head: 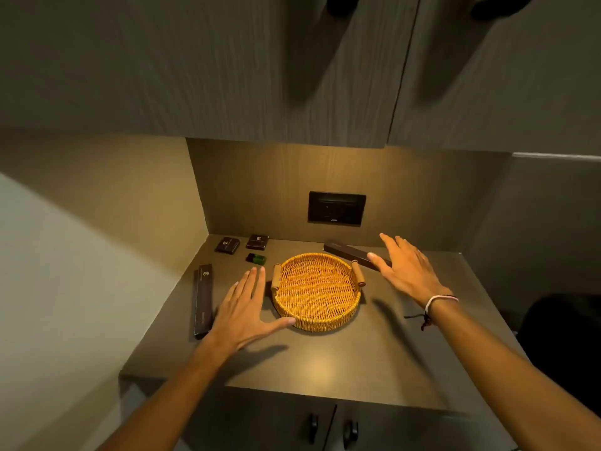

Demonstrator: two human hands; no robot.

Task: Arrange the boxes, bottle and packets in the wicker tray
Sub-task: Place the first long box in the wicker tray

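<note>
A round wicker tray (317, 315) with two wooden handles sits empty in the middle of the counter. My left hand (244, 307) hovers flat and open just left of it, thumb near the rim. My right hand (405, 270) is spread open to the tray's right, over the end of a long dark box (346, 251). A second long dark box (203, 297) lies at the left edge. Two small dark boxes (227, 245) (257, 241) lie at the back left. A small green bottle (257, 258) with a dark cap lies on its side in front of them.
The brown counter (325, 359) sits in a niche with a wall on the left and a back panel holding a black socket plate (336, 208). Upper cabinets (292, 76) hang overhead. Cabinet doors with dark handles (351, 429) are below the front edge.
</note>
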